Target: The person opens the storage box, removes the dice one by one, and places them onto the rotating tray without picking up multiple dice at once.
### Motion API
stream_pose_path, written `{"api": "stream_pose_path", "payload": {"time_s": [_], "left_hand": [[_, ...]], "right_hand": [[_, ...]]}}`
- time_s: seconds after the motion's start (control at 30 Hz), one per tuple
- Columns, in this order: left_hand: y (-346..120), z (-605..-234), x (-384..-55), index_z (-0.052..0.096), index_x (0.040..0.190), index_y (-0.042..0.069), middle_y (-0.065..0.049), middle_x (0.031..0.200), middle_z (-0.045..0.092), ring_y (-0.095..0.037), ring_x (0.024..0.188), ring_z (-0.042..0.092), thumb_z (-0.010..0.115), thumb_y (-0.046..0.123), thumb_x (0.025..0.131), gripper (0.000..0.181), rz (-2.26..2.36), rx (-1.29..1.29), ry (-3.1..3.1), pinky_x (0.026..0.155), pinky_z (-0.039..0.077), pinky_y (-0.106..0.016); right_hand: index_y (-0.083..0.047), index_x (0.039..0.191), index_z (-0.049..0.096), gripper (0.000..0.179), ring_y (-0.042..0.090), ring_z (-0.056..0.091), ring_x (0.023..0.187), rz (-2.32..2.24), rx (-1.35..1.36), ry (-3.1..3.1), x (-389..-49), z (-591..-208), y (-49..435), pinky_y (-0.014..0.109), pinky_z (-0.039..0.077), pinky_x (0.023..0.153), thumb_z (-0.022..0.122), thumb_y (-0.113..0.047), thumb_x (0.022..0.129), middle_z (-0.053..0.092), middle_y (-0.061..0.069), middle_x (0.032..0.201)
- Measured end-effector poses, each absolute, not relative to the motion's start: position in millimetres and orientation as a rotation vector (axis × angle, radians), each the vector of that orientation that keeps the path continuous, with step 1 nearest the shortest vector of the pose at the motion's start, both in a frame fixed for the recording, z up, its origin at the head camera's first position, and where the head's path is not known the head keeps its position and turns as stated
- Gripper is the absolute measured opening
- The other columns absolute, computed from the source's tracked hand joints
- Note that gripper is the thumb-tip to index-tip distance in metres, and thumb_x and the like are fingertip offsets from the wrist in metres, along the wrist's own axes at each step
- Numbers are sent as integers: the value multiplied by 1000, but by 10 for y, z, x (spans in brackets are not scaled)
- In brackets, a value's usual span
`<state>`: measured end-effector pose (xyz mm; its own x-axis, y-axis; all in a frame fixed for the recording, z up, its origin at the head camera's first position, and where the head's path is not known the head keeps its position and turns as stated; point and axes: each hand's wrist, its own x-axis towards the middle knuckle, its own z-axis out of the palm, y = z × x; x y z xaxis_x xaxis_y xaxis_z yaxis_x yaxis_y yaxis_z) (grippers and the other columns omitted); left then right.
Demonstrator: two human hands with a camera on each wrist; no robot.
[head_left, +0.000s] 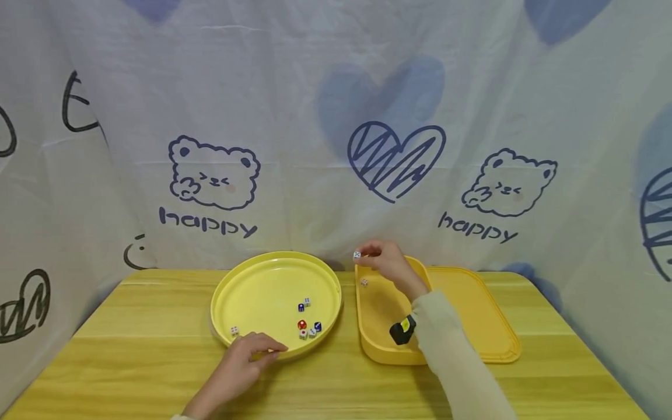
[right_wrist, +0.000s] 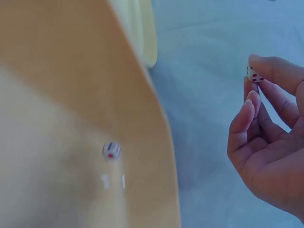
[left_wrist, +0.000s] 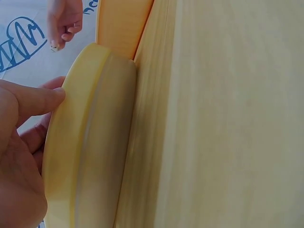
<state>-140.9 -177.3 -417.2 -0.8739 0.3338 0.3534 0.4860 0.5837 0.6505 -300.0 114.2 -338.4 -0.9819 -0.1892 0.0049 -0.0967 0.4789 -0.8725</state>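
Note:
My right hand (head_left: 391,262) pinches a white die (head_left: 357,255) between thumb and fingertips, held up over the far left corner of a rounded orange box (head_left: 378,353). Another white die (right_wrist: 111,150) lies inside that box, close to its wall. At the left, a round yellow tray (head_left: 262,286) holds several dice: a red die (head_left: 301,324), blue dice and white ones, mostly grouped toward its right side. One white die (head_left: 234,331) sits apart near the tray's left rim. My left hand (head_left: 238,364) grips the tray's near rim, thumb outside and fingers over the edge.
An orange lid (head_left: 472,315) lies flat on the wooden table (head_left: 336,391), right of the box and partly behind my right arm. A narrow strip of table separates tray and box. Behind the table hangs a printed cloth (head_left: 294,175).

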Motion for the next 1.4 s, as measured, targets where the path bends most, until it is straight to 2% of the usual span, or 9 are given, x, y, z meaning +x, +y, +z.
{"api": "stream_pose_path", "payload": {"time_s": [0.27, 0.63, 0.87, 1.4], "left_hand": [[-1777, -4171, -1411, 75, 97, 13, 8, 92, 71, -8, 85, 60, 70, 2, 83, 18, -1160, -695, -2617, 74, 47, -29], [-1789, -4175, -1389, 75, 97, 14, 8, 92, 71, -8, 85, 60, 70, 2, 83, 18, -1155, -680, -2609, 74, 48, -29], [-1786, -4191, -1393, 75, 96, 14, 9, 92, 70, -8, 85, 60, 70, 1, 83, 19, -1144, -689, -2599, 75, 48, -30], [-1788, -4135, -1404, 75, 96, 14, 8, 92, 71, -9, 85, 61, 70, 1, 83, 19, -1143, -668, -2640, 77, 49, -31]], "right_hand": [[-9, 100, 69, 15, 23, 54, 92, -1566, -288, 2593, -2749, -3280, 1045, 34, 46, 85, 73, -15, 87, 65, 4, 98], [-7, 98, 69, 13, 23, 51, 84, -1617, -443, 2609, -2496, -3207, 979, 30, 46, 69, 73, -12, 86, 61, 5, 89], [-5, 94, 70, 12, 21, 50, 82, -1627, -543, 2638, -2374, -3310, 928, 30, 42, 71, 73, -11, 85, 60, 3, 85], [-4, 94, 72, 14, 17, 53, 79, -1568, -558, 2635, -2200, -3561, 749, 31, 47, 71, 75, -10, 83, 62, -1, 83]]}}
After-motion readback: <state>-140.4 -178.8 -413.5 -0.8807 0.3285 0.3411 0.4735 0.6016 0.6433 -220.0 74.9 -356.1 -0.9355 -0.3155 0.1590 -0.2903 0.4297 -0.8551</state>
